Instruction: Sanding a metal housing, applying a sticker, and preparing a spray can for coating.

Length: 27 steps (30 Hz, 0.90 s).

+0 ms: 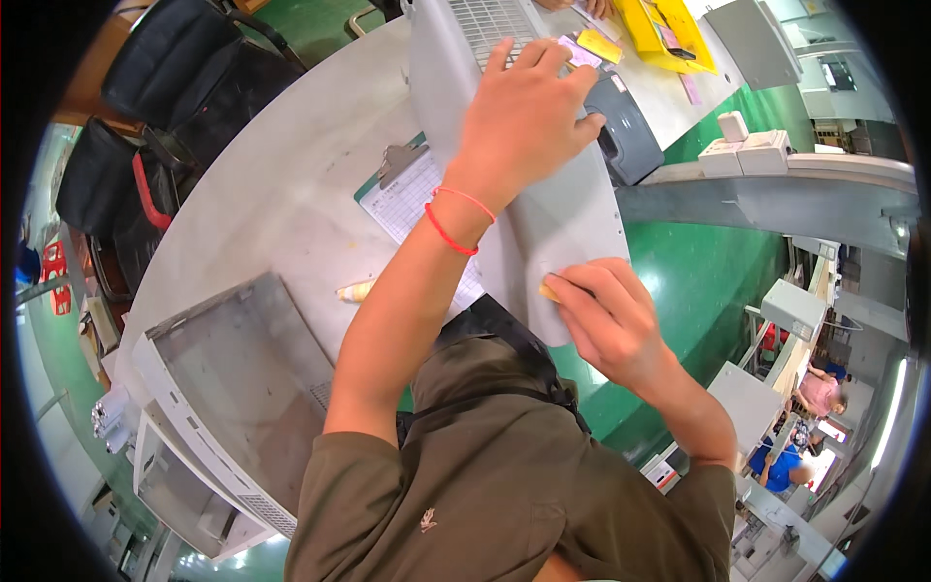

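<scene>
An olive-green shirt fills the foreground. At the left, stacked grey housings are seen on the desk, then a clipboard. The left hand, a red cord at its wrist, is laid flat with fingers spread on a long grey panel. The right hand fingers are closed on a small yellow piece pressed against the panel's near end.

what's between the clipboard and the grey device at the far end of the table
In the head view, the long pale grey panel lies between the clipboard and the grey device, with the left hand pressed flat on it.
</scene>
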{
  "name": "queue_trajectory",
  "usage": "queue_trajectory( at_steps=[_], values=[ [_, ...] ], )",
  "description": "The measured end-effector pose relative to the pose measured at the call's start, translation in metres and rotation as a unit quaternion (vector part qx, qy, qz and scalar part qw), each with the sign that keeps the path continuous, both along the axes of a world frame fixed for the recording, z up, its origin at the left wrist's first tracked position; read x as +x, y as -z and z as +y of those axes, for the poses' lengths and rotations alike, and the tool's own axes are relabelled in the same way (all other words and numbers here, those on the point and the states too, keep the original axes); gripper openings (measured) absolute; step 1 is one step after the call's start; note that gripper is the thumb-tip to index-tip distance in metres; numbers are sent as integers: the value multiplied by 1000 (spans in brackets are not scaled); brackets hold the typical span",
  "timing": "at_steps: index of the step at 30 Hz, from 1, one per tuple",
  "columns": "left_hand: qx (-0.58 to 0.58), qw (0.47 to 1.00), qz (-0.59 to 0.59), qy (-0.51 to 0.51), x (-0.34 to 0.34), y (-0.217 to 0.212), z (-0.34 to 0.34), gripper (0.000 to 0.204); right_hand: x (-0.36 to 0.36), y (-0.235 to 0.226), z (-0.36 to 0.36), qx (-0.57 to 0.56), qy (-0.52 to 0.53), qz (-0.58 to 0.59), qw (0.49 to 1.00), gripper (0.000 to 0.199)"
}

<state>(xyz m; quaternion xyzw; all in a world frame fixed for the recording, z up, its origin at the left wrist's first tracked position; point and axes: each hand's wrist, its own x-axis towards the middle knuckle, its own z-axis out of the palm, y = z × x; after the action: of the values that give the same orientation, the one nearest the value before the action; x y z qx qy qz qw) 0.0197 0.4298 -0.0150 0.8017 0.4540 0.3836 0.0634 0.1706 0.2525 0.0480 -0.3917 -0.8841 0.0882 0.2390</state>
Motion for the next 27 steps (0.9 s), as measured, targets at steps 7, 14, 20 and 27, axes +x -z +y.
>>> queue_trajectory(
  at_steps=[7, 14, 20, 27],
  values=[
    [-6, 1000, 5, 3, -3, -1, 0, 39, -6, -1, 7, 9, -6, -4, 1000, 31],
    [-10, 1000, 0, 8, -3, -2, -1, 40, -3, 0, 6, 9, -9, -11, 1000, 33],
    [-12, 1000, 6, 7, -1, -3, -2, 40, -4, 1, 7, 10, -6, -5, 1000, 36],
    [-8, 1000, 9, 4, 1, -5, -1, 40, 2, 1, 0, 8, 4, -5, 1000, 33]
  ],
)
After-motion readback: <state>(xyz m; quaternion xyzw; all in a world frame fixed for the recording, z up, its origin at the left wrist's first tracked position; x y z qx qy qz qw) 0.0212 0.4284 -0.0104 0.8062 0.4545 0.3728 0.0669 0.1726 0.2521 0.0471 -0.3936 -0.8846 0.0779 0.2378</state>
